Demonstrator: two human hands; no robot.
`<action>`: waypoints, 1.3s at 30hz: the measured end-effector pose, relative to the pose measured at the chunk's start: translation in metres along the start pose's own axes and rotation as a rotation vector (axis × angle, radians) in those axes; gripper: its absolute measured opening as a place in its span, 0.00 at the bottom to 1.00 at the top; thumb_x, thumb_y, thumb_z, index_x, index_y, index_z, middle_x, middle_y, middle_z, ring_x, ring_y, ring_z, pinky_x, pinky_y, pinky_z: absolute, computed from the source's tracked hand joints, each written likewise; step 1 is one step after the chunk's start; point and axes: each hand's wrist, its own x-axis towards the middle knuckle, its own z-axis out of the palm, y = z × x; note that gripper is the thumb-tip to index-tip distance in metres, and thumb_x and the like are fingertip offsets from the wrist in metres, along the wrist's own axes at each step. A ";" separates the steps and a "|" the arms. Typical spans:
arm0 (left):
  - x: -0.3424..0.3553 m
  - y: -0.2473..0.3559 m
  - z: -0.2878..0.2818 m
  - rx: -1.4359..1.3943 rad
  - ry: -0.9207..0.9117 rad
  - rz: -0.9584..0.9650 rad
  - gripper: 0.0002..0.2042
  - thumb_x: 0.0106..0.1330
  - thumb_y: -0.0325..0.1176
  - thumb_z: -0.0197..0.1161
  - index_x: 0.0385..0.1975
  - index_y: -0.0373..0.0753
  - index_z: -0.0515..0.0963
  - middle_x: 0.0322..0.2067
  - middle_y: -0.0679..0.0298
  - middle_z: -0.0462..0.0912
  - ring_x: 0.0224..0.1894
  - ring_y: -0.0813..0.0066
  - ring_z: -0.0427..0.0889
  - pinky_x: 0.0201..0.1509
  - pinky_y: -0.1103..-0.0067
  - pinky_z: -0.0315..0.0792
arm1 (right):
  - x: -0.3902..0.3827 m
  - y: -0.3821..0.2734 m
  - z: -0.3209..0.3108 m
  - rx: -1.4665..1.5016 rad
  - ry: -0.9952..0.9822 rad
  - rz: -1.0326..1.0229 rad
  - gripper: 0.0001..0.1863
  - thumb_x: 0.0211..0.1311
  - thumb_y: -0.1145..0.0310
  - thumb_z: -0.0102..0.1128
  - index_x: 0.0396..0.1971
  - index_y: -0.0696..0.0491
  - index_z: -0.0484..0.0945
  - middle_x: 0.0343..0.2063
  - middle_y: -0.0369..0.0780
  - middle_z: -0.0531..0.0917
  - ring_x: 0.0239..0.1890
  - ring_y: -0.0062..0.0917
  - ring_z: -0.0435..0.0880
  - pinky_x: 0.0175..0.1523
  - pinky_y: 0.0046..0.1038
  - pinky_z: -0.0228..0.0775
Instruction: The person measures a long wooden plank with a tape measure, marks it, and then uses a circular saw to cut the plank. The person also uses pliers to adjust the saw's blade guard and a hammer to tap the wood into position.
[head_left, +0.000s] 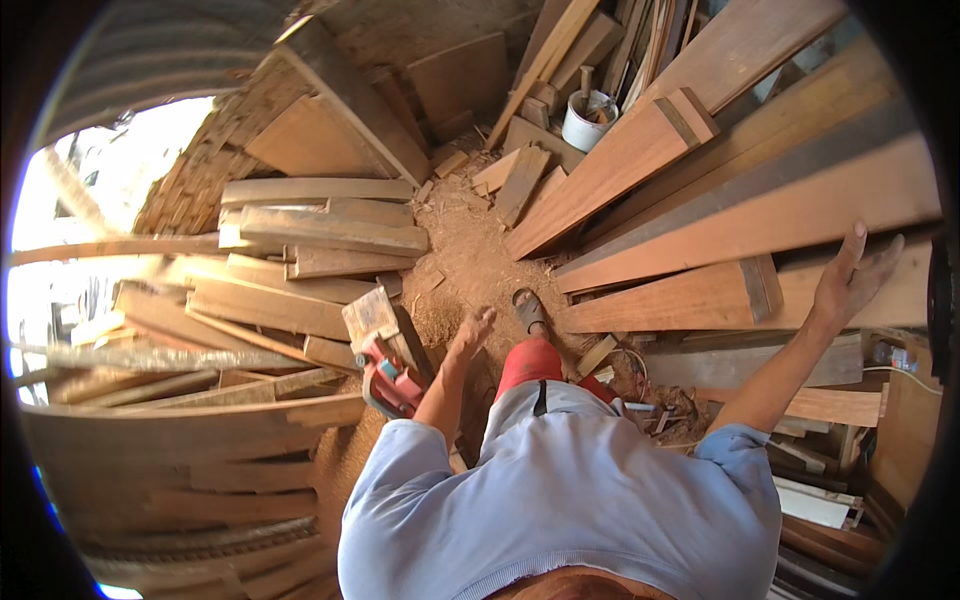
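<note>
the left hand (475,330) hangs ahead of the torso (600,490), fingers loosely bent and close together, with the bare left forearm (443,388) slanting up to it. well apart to its right, the right hand (846,284) is opened out, thumb and fingers spread, on the outstretched right forearm (785,365). a foot (538,328) shows just right of the left hand.

Around us we have a power tool (392,383) at nine o'clock, stacked planks (330,232) at ten, sawdust (465,228) just right of them at eleven, a bucket (580,133) at twelve and boards (800,215) at two.
</note>
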 end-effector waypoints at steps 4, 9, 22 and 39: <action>0.155 -0.053 -0.034 0.669 0.178 0.475 0.24 0.72 0.49 0.56 0.56 0.35 0.73 0.39 0.46 0.84 0.38 0.52 0.84 0.44 0.62 0.78 | -0.022 0.102 0.034 0.098 -0.127 0.331 0.39 0.72 0.45 0.53 0.67 0.64 0.64 0.67 0.50 0.69 0.69 0.42 0.67 0.73 0.39 0.57; 0.278 0.106 -0.033 0.664 0.022 0.480 0.21 0.68 0.46 0.58 0.49 0.34 0.71 0.40 0.34 0.82 0.40 0.37 0.83 0.41 0.53 0.77 | -0.035 0.091 0.004 0.233 0.228 0.418 0.40 0.67 0.40 0.53 0.62 0.64 0.67 0.59 0.49 0.73 0.63 0.38 0.72 0.70 0.44 0.63; 0.557 0.198 0.051 1.444 -0.092 0.624 0.39 0.67 0.48 0.56 0.76 0.40 0.50 0.74 0.44 0.53 0.76 0.42 0.49 0.79 0.56 0.44 | -0.026 0.003 0.073 -0.187 0.380 0.277 0.40 0.61 0.33 0.53 0.56 0.55 0.75 0.56 0.43 0.78 0.59 0.33 0.76 0.67 0.40 0.67; 0.515 0.198 0.050 1.701 -0.207 0.359 0.19 0.69 0.42 0.59 0.60 0.58 0.75 0.66 0.61 0.70 0.70 0.58 0.66 0.68 0.55 0.65 | -0.012 0.005 0.098 -0.197 0.278 0.185 0.35 0.63 0.37 0.53 0.54 0.54 0.75 0.54 0.43 0.79 0.55 0.34 0.79 0.64 0.42 0.71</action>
